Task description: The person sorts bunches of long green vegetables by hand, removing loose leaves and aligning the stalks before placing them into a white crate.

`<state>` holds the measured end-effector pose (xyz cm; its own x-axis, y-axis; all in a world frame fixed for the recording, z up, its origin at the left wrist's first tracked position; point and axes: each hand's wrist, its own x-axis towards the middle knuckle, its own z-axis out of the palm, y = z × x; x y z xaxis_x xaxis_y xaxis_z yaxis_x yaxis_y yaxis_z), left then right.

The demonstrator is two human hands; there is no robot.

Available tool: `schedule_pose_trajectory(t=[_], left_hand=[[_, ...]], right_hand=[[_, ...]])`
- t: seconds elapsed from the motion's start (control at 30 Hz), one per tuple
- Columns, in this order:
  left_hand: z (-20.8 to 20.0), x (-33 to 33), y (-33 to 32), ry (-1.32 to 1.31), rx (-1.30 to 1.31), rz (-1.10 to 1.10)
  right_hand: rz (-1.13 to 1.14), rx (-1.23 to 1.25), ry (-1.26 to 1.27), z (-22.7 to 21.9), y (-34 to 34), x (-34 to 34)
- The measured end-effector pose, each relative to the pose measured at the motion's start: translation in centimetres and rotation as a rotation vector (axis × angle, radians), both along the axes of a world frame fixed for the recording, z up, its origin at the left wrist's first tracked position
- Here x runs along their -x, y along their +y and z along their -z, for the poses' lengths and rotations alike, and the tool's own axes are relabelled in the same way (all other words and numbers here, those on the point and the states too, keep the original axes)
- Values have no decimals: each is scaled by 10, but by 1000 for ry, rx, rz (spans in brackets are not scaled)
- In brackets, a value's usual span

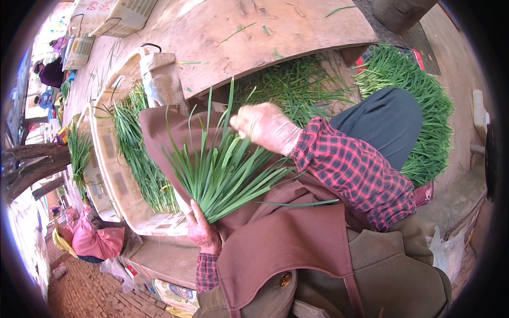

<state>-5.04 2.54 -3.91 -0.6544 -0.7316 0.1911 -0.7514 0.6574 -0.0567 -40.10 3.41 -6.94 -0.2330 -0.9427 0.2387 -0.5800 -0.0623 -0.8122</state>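
Observation:
A fanned bunch of garlic chives (220,172) lies over the brown apron (164,130) on my lap, its blades spreading away from me. My left hand (204,230) grips the bunch at its near, gathered end. Above the far right tips of the blades is my right hand (265,126), its fingers curled together and slightly blurred. Whatever those fingers hold, if anything, cannot be made out. One loose blade (305,203) sticks out to the right across the apron.
A pale plastic crate (139,225) with more chives stands at left. A low wooden board (249,42) spans the far side, with loose chives (297,85) beneath its edge. A large chive pile (424,111) is at right. People work at far left, one in pink (98,238).

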Motion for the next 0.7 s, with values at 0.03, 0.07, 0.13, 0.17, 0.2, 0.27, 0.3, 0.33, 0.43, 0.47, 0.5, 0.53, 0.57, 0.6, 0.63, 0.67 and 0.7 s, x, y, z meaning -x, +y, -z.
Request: schedule_pose_trajectory(t=[0.03, 0.07, 0.13, 0.17, 0.2, 0.27, 0.3, 0.33, 0.43, 0.47, 0.5, 0.53, 0.57, 0.6, 0.63, 0.67, 0.7], left_hand=[[2, -3, 0, -10, 5, -6], [3, -4, 0, -17, 9, -10], [2, 0, -2, -2, 39, 19], [2, 0, -2, 3, 52, 33], [3, -2, -2, -1, 34, 21], [5, -5, -1, -5, 0, -4], [5, -4, 0, 3, 6, -2], [3, -2, -1, 9, 13, 5], [3, -5, 0, 12, 30, 7], [4, -3, -1, 15, 33, 15], [4, -2, -2, 10, 26, 16], [3, -1, -2, 1, 22, 13], [2, -2, -2, -9, 17, 4], [2, -3, -2, -8, 18, 2], [3, -3, -2, -3, 16, 2], [4, -5, 0, -1, 15, -3], [4, -5, 0, 7, 24, 5]], right_hand=[[101, 200, 92, 3, -3, 9], [182, 6, -734, -4, 2, 23], [322, -249, -848, -25, 8, 54], [232, -228, -835, -33, 9, 54], [143, -208, -821, -40, 11, 53], [-26, -208, -669, -57, 17, 51], [-79, -279, -552, -68, 16, 52], [-127, -348, -438, -78, 14, 52], [-274, -321, -176, -79, 1, 32], [-306, -320, -142, -84, 1, 23], [-322, -112, -10, -59, 0, 8], [-378, -109, -3, -53, -1, -2], [-368, -108, -162, -49, 1, -10], [-356, -107, -322, -47, 2, -14], [-326, -268, -852, -59, 5, -9], [-159, -298, -1074, -72, 8, 2], [-44, -216, -1099, -67, 6, 12]])
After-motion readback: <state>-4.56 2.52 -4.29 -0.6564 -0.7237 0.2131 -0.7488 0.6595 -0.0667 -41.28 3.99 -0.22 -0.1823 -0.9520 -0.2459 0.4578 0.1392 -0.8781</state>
